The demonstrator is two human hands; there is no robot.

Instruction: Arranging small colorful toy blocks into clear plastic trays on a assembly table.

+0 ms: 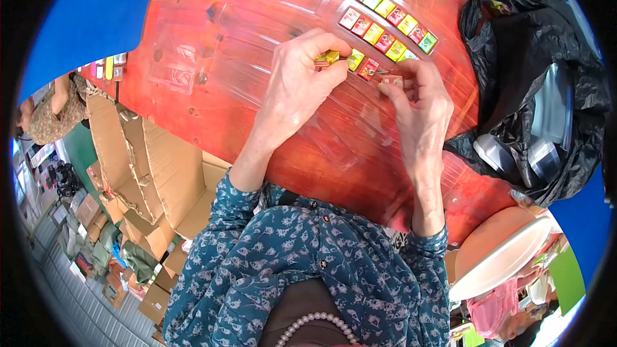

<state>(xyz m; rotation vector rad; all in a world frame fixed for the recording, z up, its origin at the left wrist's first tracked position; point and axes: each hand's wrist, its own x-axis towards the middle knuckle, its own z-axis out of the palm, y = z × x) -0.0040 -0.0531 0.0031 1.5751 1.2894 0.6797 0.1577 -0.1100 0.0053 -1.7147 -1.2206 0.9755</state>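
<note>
Along the lower edge, teal long-sleeved shirt with white floral print (238, 250), round buttons down the front; string of round white beads (315, 317) at the neck. 2 bare hands extend over glossy red wood-look table (308, 173). Left of the shirt, tall brown cardboard box with raised flaps (168, 157); right of it, pale round basin-like object (504, 257), tilted at the table's edge.

Right hand (421, 99): thumb and fingers pinch small reddish rectangular box (392, 81), partly covered by the fingers. Left hand (299, 83): thumb and index finger pinch small yellow rectangular box (328, 58), partly hidden too. Both held boxes sit low over the table, level with the nearest row. Between the hands, 1 small yellow-green box (355, 60) beside 1 small red box (368, 69); cannot tell if a tray holds these.

Just beyond, 2 slanted rows of small multicoloured boxes (384, 42) in transparent plastic trays, side by side; farther row has 7, nearer row's right end is blocked by the right hand.

To the left, more transparent rectangular plastic trays (173, 51) lie flat. To the right, crumpled black plastic bag (527, 35) with transparent plastic pieces (554, 106) inside.

Far left background: person in patterned clothing (58, 112).
</note>
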